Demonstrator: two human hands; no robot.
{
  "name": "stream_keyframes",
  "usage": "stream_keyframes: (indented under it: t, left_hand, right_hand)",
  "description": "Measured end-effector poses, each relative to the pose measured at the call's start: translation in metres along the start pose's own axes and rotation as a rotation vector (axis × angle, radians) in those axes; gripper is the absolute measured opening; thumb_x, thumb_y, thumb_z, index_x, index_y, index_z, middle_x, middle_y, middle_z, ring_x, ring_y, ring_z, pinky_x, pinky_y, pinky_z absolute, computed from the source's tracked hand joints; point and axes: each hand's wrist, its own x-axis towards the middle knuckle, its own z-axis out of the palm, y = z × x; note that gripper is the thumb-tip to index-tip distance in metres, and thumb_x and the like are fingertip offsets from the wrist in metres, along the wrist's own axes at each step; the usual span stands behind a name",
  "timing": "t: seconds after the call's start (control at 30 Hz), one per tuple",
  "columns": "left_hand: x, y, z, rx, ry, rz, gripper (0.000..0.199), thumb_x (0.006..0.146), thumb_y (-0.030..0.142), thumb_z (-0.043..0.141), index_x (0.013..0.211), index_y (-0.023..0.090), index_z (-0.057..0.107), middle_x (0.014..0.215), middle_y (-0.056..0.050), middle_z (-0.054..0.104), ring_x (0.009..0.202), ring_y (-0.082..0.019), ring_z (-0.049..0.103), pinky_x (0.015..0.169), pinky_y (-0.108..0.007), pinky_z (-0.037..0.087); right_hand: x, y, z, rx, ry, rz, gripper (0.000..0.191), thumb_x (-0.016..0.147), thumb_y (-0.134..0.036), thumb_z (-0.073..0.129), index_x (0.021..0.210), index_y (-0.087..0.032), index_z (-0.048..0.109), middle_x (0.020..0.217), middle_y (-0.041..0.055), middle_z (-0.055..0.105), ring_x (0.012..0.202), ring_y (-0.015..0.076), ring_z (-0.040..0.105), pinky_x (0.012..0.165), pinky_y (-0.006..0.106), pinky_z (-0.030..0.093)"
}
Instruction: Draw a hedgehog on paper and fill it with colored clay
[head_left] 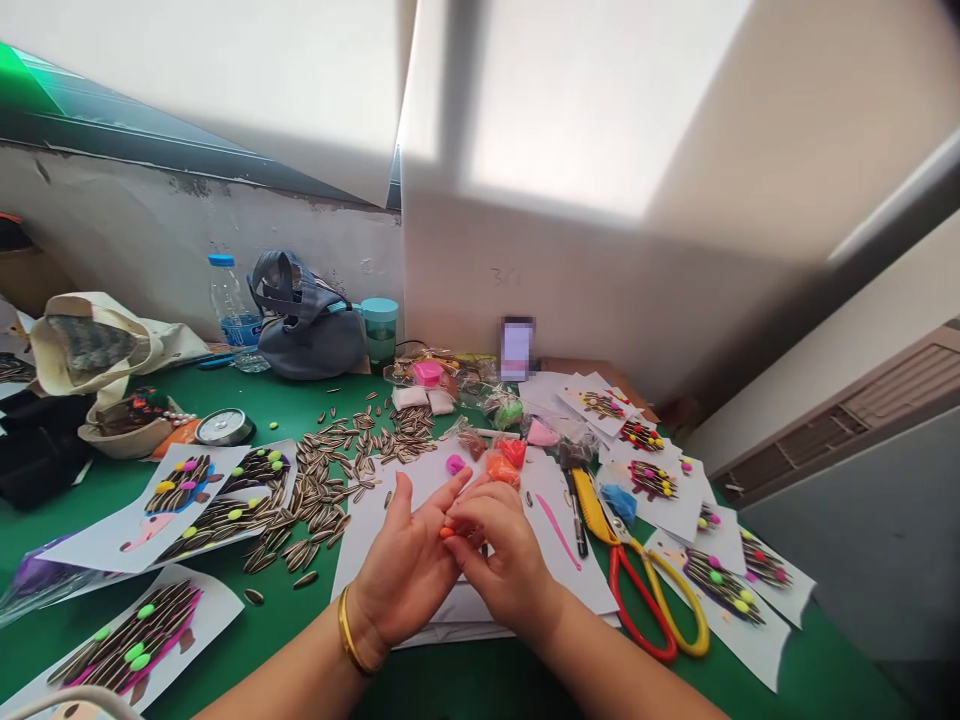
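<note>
My left hand (409,565) is turned palm up over the white paper (360,545), its fingers stretched out. Between the thumb and fingertips of my right hand (514,550) is a small piece of orange clay (448,533), held against the left palm. Just beyond the fingers sit a bag of orange clay (502,467), a red lump (513,450) and a small purple lump (455,464). A pink clay strip (556,528) lies on the paper to the right. The fingers of my right hand partly cover the left palm.
Sunflower seeds (326,470) are heaped left of the paper. Scissors (645,575), a yellow cutter (591,507) and a black pen (578,515) lie at right. Seed hedgehog pictures (739,590) flank both sides. A phone (516,350) leans against the wall; a bag (311,330) stands behind.
</note>
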Motion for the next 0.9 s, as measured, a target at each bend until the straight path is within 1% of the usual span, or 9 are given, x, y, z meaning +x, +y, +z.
stream_keyframes:
  t: [0.13, 0.2, 0.3, 0.4, 0.53, 0.63, 0.73, 0.83, 0.9]
  left_hand:
    - [0.000, -0.002, -0.004, 0.277, 0.121, 0.137, 0.043, 0.092, 0.052, 0.051, 0.120, 0.021, 0.064, 0.124, -0.011, 0.063, 0.111, -0.023, 0.058, 0.093, -0.034, 0.045]
    - [-0.001, -0.003, -0.006, 0.421, 0.117, 0.160, 0.032, 0.090, 0.042, 0.059, 0.110, 0.019, 0.069, 0.117, -0.011, 0.066, 0.106, -0.022, 0.059, 0.090, -0.032, 0.046]
    - [-0.001, -0.003, -0.007, 0.502, 0.077, 0.122, 0.028, 0.088, 0.037, 0.064, 0.105, 0.018, 0.072, 0.108, -0.011, 0.068, 0.100, -0.021, 0.059, 0.087, -0.031, 0.046]
    - [0.001, -0.004, -0.009, 0.488, 0.096, 0.108, 0.027, 0.086, 0.037, 0.067, 0.101, 0.016, 0.074, 0.100, -0.010, 0.069, 0.093, -0.019, 0.059, 0.085, -0.030, 0.045]
    - [0.004, -0.002, -0.014, 0.476, 0.147, 0.110, 0.028, 0.083, 0.039, 0.070, 0.097, 0.015, 0.075, 0.095, -0.009, 0.069, 0.089, -0.017, 0.058, 0.082, -0.027, 0.044]
    - [0.006, 0.001, -0.017, 0.467, 0.225, 0.114, 0.028, 0.077, 0.041, 0.075, 0.089, 0.015, 0.075, 0.090, -0.006, 0.069, 0.082, -0.014, 0.056, 0.076, -0.025, 0.043]
    - [0.007, 0.004, -0.020, 0.536, 0.272, 0.135, 0.030, 0.073, 0.043, 0.078, 0.081, 0.014, 0.072, 0.082, -0.004, 0.066, 0.075, -0.013, 0.054, 0.072, -0.025, 0.042]
    - [0.007, 0.003, -0.022, 0.669, 0.245, 0.168, 0.032, 0.075, 0.045, 0.076, 0.077, 0.014, 0.068, 0.074, -0.002, 0.061, 0.070, -0.012, 0.050, 0.068, -0.025, 0.039]
    - [0.007, 0.001, -0.022, 0.727, 0.204, 0.164, 0.033, 0.076, 0.045, 0.075, 0.077, 0.014, 0.067, 0.073, -0.001, 0.060, 0.070, -0.012, 0.050, 0.069, -0.026, 0.038]
  right_hand:
    - [-0.004, 0.006, -0.005, 0.028, 0.113, 0.026, 0.045, 0.088, -0.015, 0.058, 0.130, -0.028, 0.048, 0.097, 0.0027, 0.069, 0.100, 0.0218, 0.061, 0.096, 0.046, 0.045]
    - [-0.004, 0.009, -0.008, 0.004, 0.140, 0.026, 0.052, 0.089, -0.015, 0.058, 0.136, -0.031, 0.042, 0.098, 0.0014, 0.071, 0.105, 0.0223, 0.061, 0.102, 0.049, 0.041]
    - [-0.003, 0.010, -0.012, -0.041, 0.127, 0.021, 0.054, 0.090, -0.017, 0.059, 0.138, -0.031, 0.041, 0.100, 0.0010, 0.073, 0.111, 0.0232, 0.059, 0.103, 0.050, 0.039]
    - [-0.002, 0.010, -0.013, -0.101, 0.100, -0.011, 0.054, 0.090, -0.016, 0.059, 0.138, -0.030, 0.042, 0.101, 0.0012, 0.074, 0.114, 0.0234, 0.059, 0.104, 0.050, 0.038]
    - [-0.003, 0.010, -0.012, -0.235, 0.050, -0.110, 0.054, 0.088, -0.013, 0.058, 0.139, -0.026, 0.044, 0.119, 0.0070, 0.069, 0.126, 0.0255, 0.053, 0.107, 0.052, 0.036]
    - [-0.003, 0.011, -0.015, -0.275, 0.010, -0.147, 0.054, 0.088, -0.013, 0.057, 0.140, -0.025, 0.044, 0.128, 0.0091, 0.064, 0.132, 0.0264, 0.049, 0.109, 0.053, 0.035]
    - [-0.002, 0.014, -0.020, -0.214, 0.015, -0.069, 0.049, 0.089, -0.019, 0.059, 0.136, -0.026, 0.049, 0.128, 0.0082, 0.064, 0.132, 0.0266, 0.047, 0.108, 0.051, 0.037]
    - [0.000, 0.017, -0.024, -0.080, -0.003, 0.007, 0.029, 0.088, -0.025, 0.064, 0.117, -0.028, 0.065, 0.123, 0.0063, 0.066, 0.126, 0.0260, 0.052, 0.105, 0.047, 0.043]
    - [0.001, 0.017, -0.024, 0.009, -0.033, 0.029, 0.016, 0.088, -0.026, 0.066, 0.103, -0.028, 0.070, 0.115, 0.0050, 0.069, 0.118, 0.0246, 0.056, 0.102, 0.044, 0.045]
